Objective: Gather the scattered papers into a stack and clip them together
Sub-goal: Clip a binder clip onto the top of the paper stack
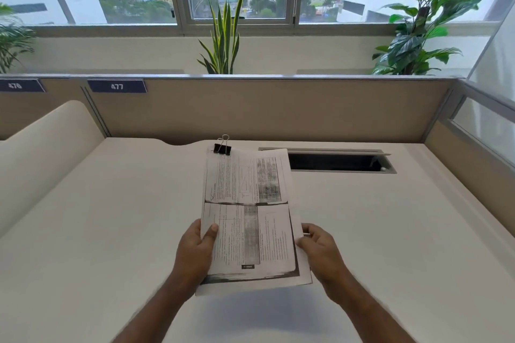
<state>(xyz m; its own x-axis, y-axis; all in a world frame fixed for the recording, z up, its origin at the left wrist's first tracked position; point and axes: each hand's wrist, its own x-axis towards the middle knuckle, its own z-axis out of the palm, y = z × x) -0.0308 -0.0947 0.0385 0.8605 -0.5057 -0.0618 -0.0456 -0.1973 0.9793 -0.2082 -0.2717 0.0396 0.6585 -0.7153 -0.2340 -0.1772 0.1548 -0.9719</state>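
Observation:
A stack of printed papers (248, 214) is held up above the white desk (111, 217), in the middle of the view. A black binder clip (222, 147) with silver handles grips the stack's far left corner. My left hand (195, 250) holds the near left edge, thumb on top of the top sheet. My right hand (320, 250) pinches the near right edge. The sheets are slightly fanned at the near and right edges.
An open cable slot (334, 162) is cut into the desk at the far right. A beige partition (250, 108) with a label 477 (117, 86) closes the back and sides. Plants (224, 36) stand behind it by the window.

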